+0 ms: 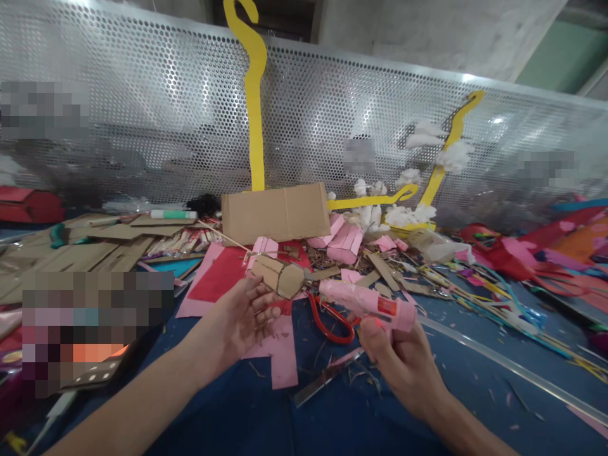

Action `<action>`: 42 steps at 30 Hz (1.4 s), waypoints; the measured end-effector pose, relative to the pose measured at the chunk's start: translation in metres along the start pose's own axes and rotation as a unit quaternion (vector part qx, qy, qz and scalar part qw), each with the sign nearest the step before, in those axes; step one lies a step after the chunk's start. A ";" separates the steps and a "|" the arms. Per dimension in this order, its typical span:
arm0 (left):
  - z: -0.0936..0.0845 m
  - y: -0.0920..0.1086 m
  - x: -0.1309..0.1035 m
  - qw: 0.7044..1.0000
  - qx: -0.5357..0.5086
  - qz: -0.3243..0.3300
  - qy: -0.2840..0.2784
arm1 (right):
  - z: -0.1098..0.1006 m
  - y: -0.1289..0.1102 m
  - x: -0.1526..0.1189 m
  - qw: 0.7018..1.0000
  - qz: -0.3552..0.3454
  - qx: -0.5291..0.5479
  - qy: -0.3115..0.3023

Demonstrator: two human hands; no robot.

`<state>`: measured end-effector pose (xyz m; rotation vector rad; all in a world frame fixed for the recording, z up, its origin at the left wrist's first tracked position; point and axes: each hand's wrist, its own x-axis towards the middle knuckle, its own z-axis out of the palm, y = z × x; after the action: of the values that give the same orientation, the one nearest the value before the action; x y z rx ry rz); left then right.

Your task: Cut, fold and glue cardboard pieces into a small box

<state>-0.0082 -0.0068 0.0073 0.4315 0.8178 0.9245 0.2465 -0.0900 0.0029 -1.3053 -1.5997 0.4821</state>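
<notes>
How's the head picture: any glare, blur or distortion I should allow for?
Head view: bright glints on the perforated metal panel; slight softness overall, though the pink glue gun and held cardboard piece are readable; left forearm looks stretched toward the lower edge; blocky pixelation hides a lower-left patch.

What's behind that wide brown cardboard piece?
A tall yellow strip rises behind the cardboard piece, with a perforated metal screen farther back. The strip's lower end, and anything else directly behind the cardboard, is covered.
</notes>
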 end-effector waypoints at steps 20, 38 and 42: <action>0.010 0.003 -0.013 0.998 0.038 0.042 -0.042 | 0.002 -0.002 -0.004 0.996 -0.018 0.087 -0.002; 0.005 0.001 -0.017 0.997 0.038 0.052 -0.049 | 0.000 -0.001 -0.005 0.991 -0.019 0.097 -0.087; 0.007 0.002 -0.017 0.998 0.026 0.049 -0.041 | -0.001 -0.003 -0.006 0.991 -0.064 0.073 -0.093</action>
<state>-0.0096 -0.0201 0.0203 0.5556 0.7526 0.9717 0.2459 -0.0963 0.0030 -1.0656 -1.7543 0.6445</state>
